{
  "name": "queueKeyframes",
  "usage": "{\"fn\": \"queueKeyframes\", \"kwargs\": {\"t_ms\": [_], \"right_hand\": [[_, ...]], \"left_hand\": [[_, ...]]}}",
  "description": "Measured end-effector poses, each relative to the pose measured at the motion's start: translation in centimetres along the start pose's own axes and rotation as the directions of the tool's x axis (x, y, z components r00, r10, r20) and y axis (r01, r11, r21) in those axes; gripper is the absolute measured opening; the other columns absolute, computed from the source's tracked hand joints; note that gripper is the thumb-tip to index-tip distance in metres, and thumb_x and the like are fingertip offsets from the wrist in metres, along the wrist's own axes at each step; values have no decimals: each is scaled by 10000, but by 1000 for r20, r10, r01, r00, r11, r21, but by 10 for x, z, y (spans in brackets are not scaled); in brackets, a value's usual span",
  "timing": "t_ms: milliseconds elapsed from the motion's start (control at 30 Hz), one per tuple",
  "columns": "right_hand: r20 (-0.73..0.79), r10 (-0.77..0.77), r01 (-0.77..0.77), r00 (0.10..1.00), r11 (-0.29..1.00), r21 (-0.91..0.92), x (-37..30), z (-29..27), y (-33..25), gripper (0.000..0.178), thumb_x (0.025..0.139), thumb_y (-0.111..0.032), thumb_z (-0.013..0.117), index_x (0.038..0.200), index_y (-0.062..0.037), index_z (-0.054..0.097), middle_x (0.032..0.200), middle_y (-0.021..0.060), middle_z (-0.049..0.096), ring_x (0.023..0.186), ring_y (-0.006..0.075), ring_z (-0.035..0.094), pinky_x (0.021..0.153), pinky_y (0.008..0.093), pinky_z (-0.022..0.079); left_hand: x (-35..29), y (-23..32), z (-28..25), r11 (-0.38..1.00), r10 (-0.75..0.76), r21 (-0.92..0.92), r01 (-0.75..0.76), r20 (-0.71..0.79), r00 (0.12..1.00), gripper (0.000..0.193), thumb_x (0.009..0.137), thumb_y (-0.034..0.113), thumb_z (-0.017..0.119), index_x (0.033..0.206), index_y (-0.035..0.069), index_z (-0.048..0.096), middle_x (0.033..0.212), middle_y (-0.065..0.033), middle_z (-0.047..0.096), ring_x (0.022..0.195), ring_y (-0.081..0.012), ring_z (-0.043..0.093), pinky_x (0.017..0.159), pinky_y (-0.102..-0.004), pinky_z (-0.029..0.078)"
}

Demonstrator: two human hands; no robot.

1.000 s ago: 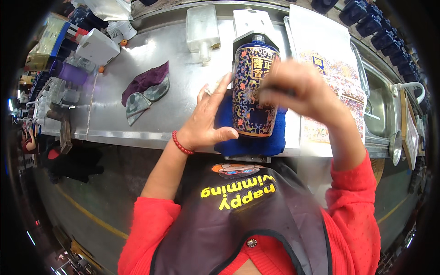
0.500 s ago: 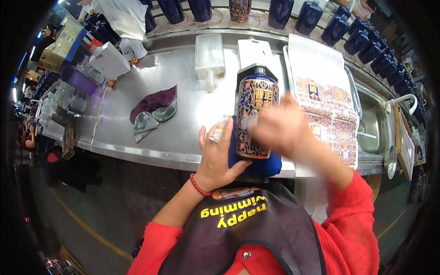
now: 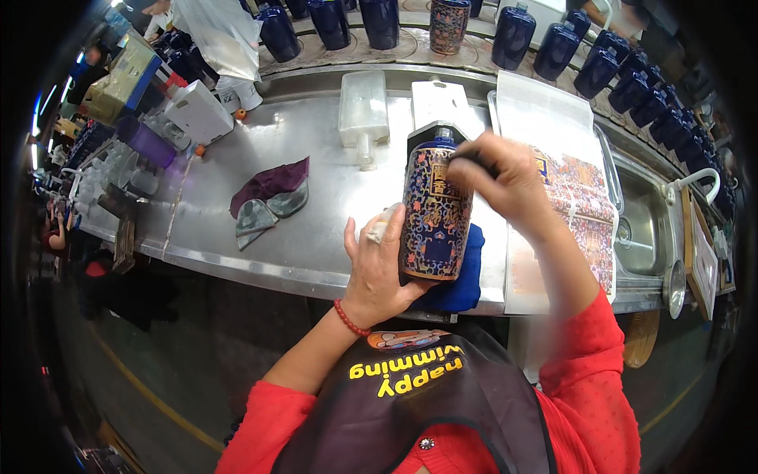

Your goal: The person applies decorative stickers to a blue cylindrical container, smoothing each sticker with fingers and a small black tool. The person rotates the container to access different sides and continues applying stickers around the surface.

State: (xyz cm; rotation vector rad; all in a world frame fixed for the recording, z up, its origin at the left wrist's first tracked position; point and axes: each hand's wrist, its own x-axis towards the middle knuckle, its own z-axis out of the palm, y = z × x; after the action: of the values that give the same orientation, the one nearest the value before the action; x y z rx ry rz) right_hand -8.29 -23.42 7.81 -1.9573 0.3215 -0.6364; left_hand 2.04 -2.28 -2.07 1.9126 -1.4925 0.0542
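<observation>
A dark blue bottle (image 3: 436, 229) with a colourful floral decal and gold characters lies tilted, neck away from me, on a dark angular stand (image 3: 422, 136) and a folded blue cloth (image 3: 469, 276). My left hand (image 3: 377, 265) is closed on its lower left side, thumb by the base; a whitish wrap (image 3: 382, 225) covers one finger. My right hand (image 3: 512, 178) is closed round a small dark piece (image 3: 478, 163) against the upper right of the decal. Motion blur and the fingers hide what kind of piece it is.
Floral decal sheets (image 3: 584, 229) lie at right, before a sink (image 3: 638, 225). A clear bottle (image 3: 364, 114), a white block (image 3: 439, 101) and a purple-grey cloth (image 3: 272, 193) are on the metal table (image 3: 213, 229). Blue bottles (image 3: 382, 24) line the curved conveyor (image 3: 410, 51) behind.
My right hand has moved up the bottle, now showing the dark piece. The bottle has turned a little and shifted left. The conveyor bottles have moved right.
</observation>
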Motion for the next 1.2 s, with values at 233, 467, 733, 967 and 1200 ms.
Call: {"fn": "queueKeyframes", "kwargs": {"t_ms": [233, 467, 733, 967, 1200], "right_hand": [[336, -82, 229, 938, 875, -426, 23, 6, -15, 173, 875, -179, 757, 879, -27, 673, 822, 122, 676, 764, 327, 684, 661, 396, 539], [525, -376, 531, 764, 828, -181, -33, 7, 0, 185, 821, -141, 786, 989, -114, 713, 762, 30, 586, 679, 190, 591, 659, 353, 470], [-324, 208, -146, 923, 967, 207, -94, -4, 65, 256, 1028, -165, 642, 1204, 20, 644, 938, 65, 715, 802, 84, 655, 678, 238, 528], [-277, 82, -50, 957, 992, 118, -113, 14, 72, 391, 1047, -10, 505, 1437, 19, 518, 1439, 180, 585, 1259, 232, 613, 964, 315, 554], [-41, -184, 168, 982, 951, -259, -124, 24, 60, 619, 900, -86, 729, 1459, 32, 492, 1524, 286, 450, 1361, 442, 506, 1111, 475, 442]], "left_hand": [[1, -6, -2, 994, 33, 104, -32, -6, 999, 1158, 718, 616, 836, 1541, -28, 337, 1389, -169, 566, 1290, -338, 516, 1147, -695, 85], [9, 7, -12, 992, 77, 100, -73, -41, 996, 1133, 705, 552, 857, 1552, -8, 353, 1449, -210, 513, 1340, -381, 459, 1138, -713, 78], [13, -6, -9, 987, 106, -130, -95, 79, 991, 1137, 774, 562, 802, 1597, -5, 257, 1515, -267, 448, 1397, -412, 435, 1156, -712, 58], [8, -2, -1, 983, 121, 121, -135, 116, 986, 1134, 855, 459, 779, 1597, -79, 111, 1525, -279, 448, 1433, -445, 421, 1178, -688, 71], [2, -18, 4, 995, 73, -68, -66, 111, 991, 1121, 924, 673, 574, 1606, -71, 84, 1546, -278, 422, 1461, -501, 332, 1186, -674, 71]]}}
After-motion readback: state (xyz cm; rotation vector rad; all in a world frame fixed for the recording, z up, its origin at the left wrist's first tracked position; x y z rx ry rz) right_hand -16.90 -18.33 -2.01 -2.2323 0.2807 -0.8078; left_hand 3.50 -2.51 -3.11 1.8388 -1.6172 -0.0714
